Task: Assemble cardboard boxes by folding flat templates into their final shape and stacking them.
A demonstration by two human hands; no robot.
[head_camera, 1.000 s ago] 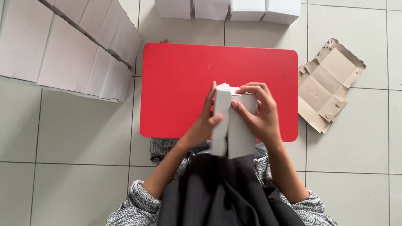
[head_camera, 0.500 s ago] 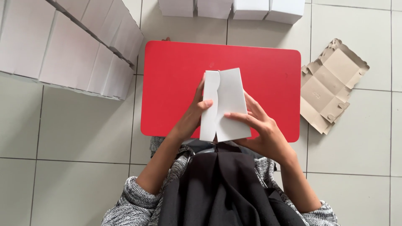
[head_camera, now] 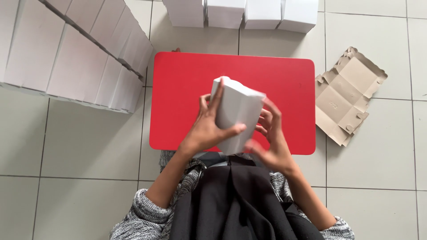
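I hold a white cardboard box (head_camera: 238,111), partly folded into shape, above a red table (head_camera: 187,84). My left hand (head_camera: 204,129) grips its left side, thumb across the lower front. My right hand (head_camera: 269,142) cups the box's right and lower edge with fingers spread along it. The box is tilted, its top end pointing away from me.
A flat unfolded brown cardboard blank (head_camera: 347,95) lies on the tiled floor right of the table. Rows of finished white boxes (head_camera: 75,62) stand stacked at the left, and more white boxes (head_camera: 242,13) line the far side.
The flat folded sheet has been turned and opened into a box shape. My right hand moved from under it to its right side.
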